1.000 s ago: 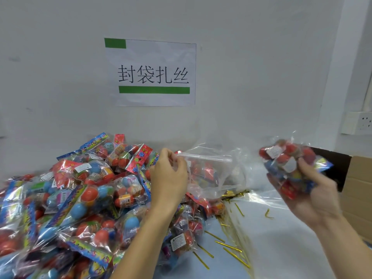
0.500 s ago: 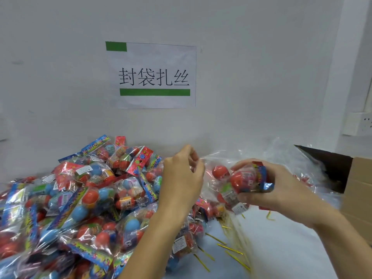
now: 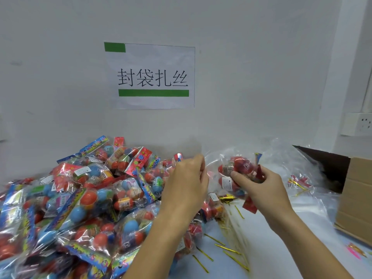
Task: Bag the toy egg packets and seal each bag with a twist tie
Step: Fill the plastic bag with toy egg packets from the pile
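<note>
4 black characters, 封袋扎丝, sit on the white wall sign (image 3: 150, 77) between 2 green bars. Small white warning labels show on the red eggs, their print too small to read. Right hand (image 3: 261, 190) grips a toy egg packet (image 3: 237, 172) inside the clear bag (image 3: 225, 158), whose mouth the left hand (image 3: 187, 178) pinches. Heaped packets (image 3: 80, 198) of red and blue eggs fill the counter's left side; gold twist ties (image 3: 227, 247) lie near its front edge, cardboard box (image 3: 356, 200) at the right edge

A paper sign (image 3: 152, 77) with green bars hangs on the white wall (image 3: 251, 67); a wall socket (image 3: 360, 124) sits right, above a cardboard box (image 3: 355, 196).
</note>
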Available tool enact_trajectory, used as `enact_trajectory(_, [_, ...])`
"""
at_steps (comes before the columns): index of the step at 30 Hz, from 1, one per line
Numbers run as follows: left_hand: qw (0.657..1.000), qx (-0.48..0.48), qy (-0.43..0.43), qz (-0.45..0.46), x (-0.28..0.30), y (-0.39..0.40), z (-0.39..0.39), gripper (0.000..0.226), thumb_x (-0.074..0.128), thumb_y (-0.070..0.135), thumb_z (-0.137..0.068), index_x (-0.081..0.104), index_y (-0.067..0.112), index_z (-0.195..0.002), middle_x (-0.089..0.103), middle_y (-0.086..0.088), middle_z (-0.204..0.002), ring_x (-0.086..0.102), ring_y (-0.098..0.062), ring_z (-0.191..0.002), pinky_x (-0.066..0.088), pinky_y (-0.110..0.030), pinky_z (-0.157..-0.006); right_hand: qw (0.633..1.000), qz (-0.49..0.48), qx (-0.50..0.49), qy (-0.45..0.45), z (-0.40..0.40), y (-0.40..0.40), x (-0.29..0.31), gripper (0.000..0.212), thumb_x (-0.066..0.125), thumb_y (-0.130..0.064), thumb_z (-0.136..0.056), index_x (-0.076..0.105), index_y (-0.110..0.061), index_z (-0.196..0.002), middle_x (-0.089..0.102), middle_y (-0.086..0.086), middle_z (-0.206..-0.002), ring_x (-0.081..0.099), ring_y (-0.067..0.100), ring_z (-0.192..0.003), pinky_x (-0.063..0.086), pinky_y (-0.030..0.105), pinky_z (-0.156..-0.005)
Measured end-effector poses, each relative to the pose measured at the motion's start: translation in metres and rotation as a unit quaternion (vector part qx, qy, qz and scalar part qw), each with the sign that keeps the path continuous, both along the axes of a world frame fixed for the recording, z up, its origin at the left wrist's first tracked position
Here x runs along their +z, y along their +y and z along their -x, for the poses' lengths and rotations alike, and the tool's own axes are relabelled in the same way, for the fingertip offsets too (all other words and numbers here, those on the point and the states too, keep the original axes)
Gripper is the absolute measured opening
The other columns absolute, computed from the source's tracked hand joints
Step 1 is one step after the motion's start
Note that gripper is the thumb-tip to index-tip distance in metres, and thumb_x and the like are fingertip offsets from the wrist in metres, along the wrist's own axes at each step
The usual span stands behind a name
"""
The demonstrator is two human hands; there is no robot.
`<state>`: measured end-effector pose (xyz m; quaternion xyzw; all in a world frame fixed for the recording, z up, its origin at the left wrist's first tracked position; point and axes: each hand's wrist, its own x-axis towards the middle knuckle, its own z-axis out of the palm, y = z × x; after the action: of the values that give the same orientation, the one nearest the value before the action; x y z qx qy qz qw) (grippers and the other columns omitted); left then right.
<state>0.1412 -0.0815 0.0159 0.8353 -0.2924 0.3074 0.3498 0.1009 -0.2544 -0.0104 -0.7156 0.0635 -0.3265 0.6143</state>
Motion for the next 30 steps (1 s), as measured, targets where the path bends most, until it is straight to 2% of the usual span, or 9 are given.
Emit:
enact_trajectory(2, [0.999,-0.028,0.012,-0.04,-0.001,0.0,0.0,0.015,0.054,0.016,-0.097,0.055,0.013,-0.083,0.056,-0.001,-0.076,0.056,-0.019,-0.07,0.052,-0.041,-0.067,0.994,-0.087,0.045,0.041,-0.002,0.0,-0.002,0.017,0.079,-0.021,-0.083,0.074,-0.01,-0.096,0.077,0.01,-0.086,0.075,0.032,-0.083,0.061,0.053,-0.08])
enact_trajectory(5, [0.991,-0.087,0.036,-0.097,-0.004,-0.001,0.0,0.011,0.054,0.018,-0.099,0.055,0.015,-0.087,0.055,0.001,-0.091,0.056,-0.017,-0.084,0.053,-0.038,-0.078,0.981,-0.158,0.085,0.075,-0.005,0.002,-0.005,0.026,0.078,-0.022,-0.084,0.073,-0.005,-0.103,0.077,0.014,-0.092,0.075,0.034,-0.086,0.059,0.051,-0.085])
enact_trajectory(9, [0.973,-0.165,0.056,-0.15,-0.006,-0.002,0.002,0.014,0.057,0.017,-0.098,0.056,0.024,-0.087,0.055,0.006,-0.106,0.051,-0.007,-0.094,0.049,-0.026,-0.084,0.963,-0.268,0.029,0.027,-0.011,0.007,-0.012,0.014,0.078,-0.018,-0.084,0.072,-0.006,-0.091,0.076,0.012,-0.084,0.073,0.024,-0.071,0.058,0.037,-0.068])
enact_trajectory(14, [0.972,-0.192,0.058,-0.126,-0.005,0.0,0.003,0.01,0.062,0.021,-0.095,0.059,0.025,-0.085,0.054,0.014,-0.103,0.048,0.006,-0.095,0.036,-0.008,-0.082,0.931,-0.363,0.033,-0.019,-0.016,0.016,-0.019,0.01,0.074,-0.013,-0.087,0.065,-0.008,-0.089,0.068,0.008,-0.073,0.066,0.019,-0.061,0.053,0.033,-0.059])
enact_trajectory(16, [0.979,-0.168,0.063,-0.099,-0.006,-0.001,0.004,0.013,0.064,0.035,-0.092,0.053,0.028,-0.096,0.053,0.015,-0.099,0.049,0.001,-0.095,0.041,-0.016,-0.08,0.931,-0.36,0.058,-0.023,-0.015,0.019,-0.019,0.01,0.074,-0.014,-0.087,0.067,-0.008,-0.091,0.068,0.004,-0.067,0.067,0.015,-0.057,0.053,0.032,-0.055])
enact_trajectory(19, [0.989,-0.111,0.064,-0.076,-0.007,-0.005,0.005,0.044,0.06,0.059,-0.088,0.041,0.039,-0.123,0.051,0.018,-0.099,0.049,0.0,-0.097,0.046,-0.021,-0.079,0.947,-0.307,0.088,-0.028,-0.013,0.021,-0.021,0.015,0.077,-0.014,-0.085,0.07,-0.005,-0.094,0.073,0.009,-0.075,0.069,0.019,-0.061,0.053,0.031,-0.051])
enact_trajectory(21, [0.993,-0.067,0.028,-0.096,-0.008,-0.009,0.005,0.046,0.056,0.052,-0.094,0.043,0.036,-0.135,0.052,0.015,-0.112,0.046,-0.005,-0.109,0.046,-0.026,-0.09,0.959,-0.261,0.105,-0.034,-0.013,0.024,-0.023,0.018,0.08,-0.016,-0.081,0.072,-0.006,-0.094,0.073,0.014,-0.081,0.07,0.025,-0.067,0.055,0.035,-0.057])
enact_trajectory(25, [0.998,-0.058,-0.017,-0.034,-0.007,-0.009,0.005,0.019,0.054,0.02,-0.101,0.068,0.017,-0.113,0.059,0.005,-0.103,0.054,-0.013,-0.097,0.05,-0.036,-0.083,0.97,-0.21,0.114,-0.043,-0.014,0.03,-0.026,0.021,0.085,-0.021,-0.072,0.077,-0.014,-0.089,0.074,0.013,-0.086,0.072,0.031,-0.079,0.059,0.045,-0.075])
enact_trajectory(30, [0.982,-0.178,-0.026,-0.049,-0.001,-0.014,0.011,0.015,0.058,0.005,-0.096,0.072,0.007,-0.097,0.062,0.0,-0.097,0.056,-0.013,-0.091,0.047,-0.028,-0.082,0.974,-0.2,0.102,-0.044,-0.016,0.032,-0.03,0.015,0.073,-0.003,-0.082,0.075,-0.017,-0.083,0.072,0.01,-0.078,0.068,0.024,-0.071,0.053,0.035,-0.063])
